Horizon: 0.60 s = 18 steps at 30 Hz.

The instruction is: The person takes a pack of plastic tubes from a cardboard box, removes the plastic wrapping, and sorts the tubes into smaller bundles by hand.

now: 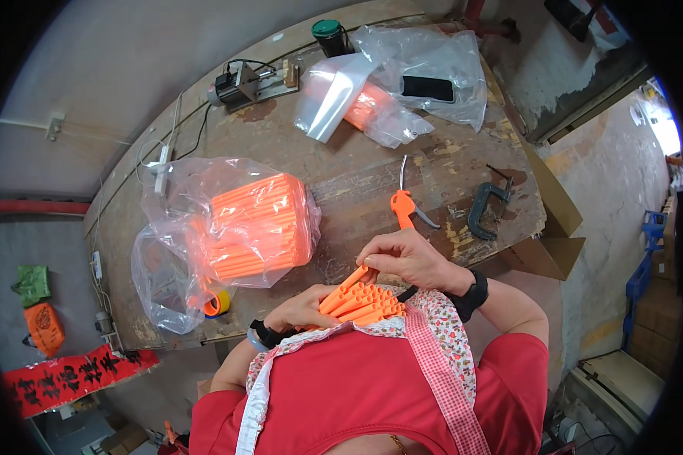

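Observation:
Against my apron, at the table's near edge, lies a bundle of short, hollow orange plastic tubes (366,305). My left hand (302,309) is closed around the bundle's left side. Thumb and fingers of my right hand (407,256) pinch the upper end of one orange tube (347,285), which slants up above the others. Just beyond my right hand lies an orange air blow gun (404,206) with a thin metal nozzle pointing away. To the left on the table, a clear plastic bag (167,246) holds a large stack of similar orange tubes (258,227).
A dark C-clamp (481,211) lies right, near the table edge. A yellow tape roll (218,305) is by the bag. Farther back are a small motor device (239,85), a green-lidded cup (329,38), another plastic bag (330,98) and a black phone (428,89). Cardboard (550,258) stands right.

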Each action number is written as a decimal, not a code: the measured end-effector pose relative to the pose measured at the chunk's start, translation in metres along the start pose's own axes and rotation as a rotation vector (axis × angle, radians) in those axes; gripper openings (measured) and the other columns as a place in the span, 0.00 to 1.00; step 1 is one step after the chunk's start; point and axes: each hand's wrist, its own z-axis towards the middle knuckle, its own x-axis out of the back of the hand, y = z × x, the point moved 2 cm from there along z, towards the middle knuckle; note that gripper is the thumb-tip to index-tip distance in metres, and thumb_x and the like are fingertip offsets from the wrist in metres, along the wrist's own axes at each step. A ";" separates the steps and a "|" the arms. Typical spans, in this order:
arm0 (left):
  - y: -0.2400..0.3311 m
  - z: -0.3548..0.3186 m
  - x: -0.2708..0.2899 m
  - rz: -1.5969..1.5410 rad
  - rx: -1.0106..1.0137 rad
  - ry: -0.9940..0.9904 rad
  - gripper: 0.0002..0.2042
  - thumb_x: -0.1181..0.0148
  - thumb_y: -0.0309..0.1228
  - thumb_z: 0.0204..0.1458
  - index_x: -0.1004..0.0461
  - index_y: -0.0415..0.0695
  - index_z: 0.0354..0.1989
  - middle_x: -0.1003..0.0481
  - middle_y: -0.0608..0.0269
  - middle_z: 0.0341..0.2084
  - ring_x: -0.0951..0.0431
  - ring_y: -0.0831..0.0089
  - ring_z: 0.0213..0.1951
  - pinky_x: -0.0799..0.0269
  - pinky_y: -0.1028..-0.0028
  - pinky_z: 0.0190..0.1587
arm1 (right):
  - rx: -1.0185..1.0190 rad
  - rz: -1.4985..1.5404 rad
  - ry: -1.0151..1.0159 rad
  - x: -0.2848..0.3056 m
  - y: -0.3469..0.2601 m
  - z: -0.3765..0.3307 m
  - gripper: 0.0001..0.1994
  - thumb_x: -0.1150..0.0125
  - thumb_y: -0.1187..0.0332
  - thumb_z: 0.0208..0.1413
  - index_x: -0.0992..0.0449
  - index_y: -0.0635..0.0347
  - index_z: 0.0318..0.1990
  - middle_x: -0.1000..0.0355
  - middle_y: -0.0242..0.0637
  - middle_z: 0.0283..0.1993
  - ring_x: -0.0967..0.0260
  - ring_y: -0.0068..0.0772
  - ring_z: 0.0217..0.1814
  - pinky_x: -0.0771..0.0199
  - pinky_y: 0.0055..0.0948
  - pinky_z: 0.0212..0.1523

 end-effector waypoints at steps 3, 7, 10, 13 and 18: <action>-0.007 -0.002 0.004 0.024 -0.002 0.002 0.28 0.33 0.33 0.44 0.33 0.37 0.55 0.26 0.68 0.38 0.31 0.85 0.36 0.33 0.82 0.38 | -0.047 0.165 -0.023 0.002 0.005 0.002 0.10 0.49 0.70 0.63 0.25 0.70 0.42 0.24 0.39 0.37 0.25 0.25 0.39 0.23 0.23 0.40; -0.010 -0.002 0.004 0.018 -0.004 0.014 0.28 0.33 0.32 0.44 0.33 0.38 0.55 0.25 0.69 0.35 0.31 0.88 0.31 0.35 0.85 0.30 | -0.080 0.195 -0.020 0.003 0.005 0.003 0.11 0.49 0.69 0.63 0.26 0.70 0.43 0.24 0.39 0.38 0.25 0.25 0.39 0.22 0.24 0.40; -0.008 -0.002 0.002 -0.010 -0.002 0.022 0.28 0.33 0.33 0.45 0.33 0.38 0.56 0.26 0.69 0.36 0.31 0.88 0.32 0.35 0.84 0.30 | -0.083 0.163 -0.021 0.003 0.003 0.004 0.11 0.48 0.69 0.63 0.25 0.70 0.43 0.24 0.39 0.38 0.25 0.25 0.39 0.23 0.23 0.40; -0.001 -0.003 0.001 -0.028 0.046 0.004 0.29 0.33 0.33 0.45 0.33 0.38 0.56 0.25 0.69 0.37 0.31 0.86 0.33 0.34 0.83 0.33 | -0.016 0.047 -0.045 0.004 -0.003 0.006 0.11 0.48 0.69 0.62 0.25 0.71 0.42 0.24 0.40 0.37 0.24 0.24 0.37 0.23 0.21 0.39; 0.002 -0.004 0.001 -0.004 0.057 0.007 0.29 0.33 0.34 0.45 0.34 0.38 0.57 0.25 0.68 0.38 0.31 0.84 0.36 0.34 0.81 0.39 | 0.006 -0.280 -0.149 0.002 -0.022 0.009 0.10 0.45 0.71 0.60 0.25 0.69 0.43 0.24 0.38 0.36 0.24 0.26 0.36 0.23 0.23 0.40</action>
